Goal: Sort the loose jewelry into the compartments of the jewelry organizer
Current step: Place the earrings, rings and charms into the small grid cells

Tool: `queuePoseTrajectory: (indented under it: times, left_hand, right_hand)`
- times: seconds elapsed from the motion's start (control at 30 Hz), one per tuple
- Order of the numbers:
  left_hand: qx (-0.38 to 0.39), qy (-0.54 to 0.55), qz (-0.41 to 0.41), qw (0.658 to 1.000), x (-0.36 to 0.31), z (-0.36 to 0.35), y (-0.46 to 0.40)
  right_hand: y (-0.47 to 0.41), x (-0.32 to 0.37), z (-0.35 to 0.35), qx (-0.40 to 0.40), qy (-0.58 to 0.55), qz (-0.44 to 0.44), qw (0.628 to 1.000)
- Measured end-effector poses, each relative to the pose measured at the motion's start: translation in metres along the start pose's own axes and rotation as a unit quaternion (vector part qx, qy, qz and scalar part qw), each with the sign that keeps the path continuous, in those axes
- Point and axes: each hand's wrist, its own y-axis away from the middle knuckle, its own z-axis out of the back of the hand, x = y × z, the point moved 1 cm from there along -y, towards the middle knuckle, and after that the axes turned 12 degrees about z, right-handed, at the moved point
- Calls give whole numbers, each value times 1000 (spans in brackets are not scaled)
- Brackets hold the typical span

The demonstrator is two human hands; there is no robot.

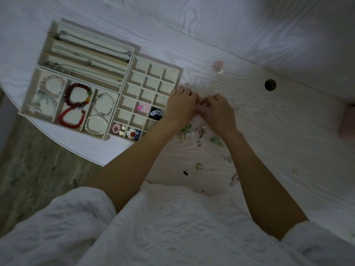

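Left hand and right hand together pinch a small blurred pale-pink piece, at 3 o'clock of the beige gridded organizer tray; its shape is unreadable.

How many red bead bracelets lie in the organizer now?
2, both in the middle compartment of the bracelet tray: the dark red bracelet at the far end, the bright red bracelet at the near end. I see none hidden.

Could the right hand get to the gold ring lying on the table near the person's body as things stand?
Probably yes, once freed. The gold ring lies uncovered on the table, between the forearms, but the right hand is busy pinching a small pink piece with the left hand.
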Motion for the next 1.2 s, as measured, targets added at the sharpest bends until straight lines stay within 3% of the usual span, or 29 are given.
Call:
queuePoseTrajectory:
  times: [0.1, 0.17, 0.33, 0.47, 0.6, 0.67, 0.8, 0.87, 1.0, 1.1, 1.2]
  left_hand:
    - [-7, 69, -16, 997, 3, 2, 3]
    - [34, 155, -1, 987, 6, 6, 9]
    - [85, 436, 71, 893, 15, 35, 38]
    - [46, 453, 87, 886, 39, 46, 59]
    - [52, 427, 77, 899, 72, 50, 75]
    - [84, 456, 123, 877, 92, 51, 81]
    - [138, 548, 198, 801, 111, 66, 76]
    - [125, 564, 187, 794, 115, 70, 71]
    - [89, 533, 163, 825, 131, 67, 66]
    - [28, 421, 128, 897, 145, 61, 64]
    - [-70, 277, 54, 957, 151, 57, 62]
  right_hand:
    - [6, 2, 4, -26, -28, 3, 999]
    - [12, 6, 12, -76, -39, 11, 996]
    - [28, 33, 36, -162, -80, 85, 980]
    - [29, 61, 35, -137, -247, 87, 955]
    - [14, 82, 15, -116, -311, 79, 940]
    - [1, 92, 5, -90, -360, 45, 927]
    - [-23, 108, -7, -50, -404, 32, 913]
    - [-31, 113, -9, -43, -392, 43, 918]
    - [-40, 122, -16, -53, -318, 89, 942]
    - [-44, 120, -28, -82, -202, 159, 963]
    - [-45, 116, -39, -135, -69, 255, 955]
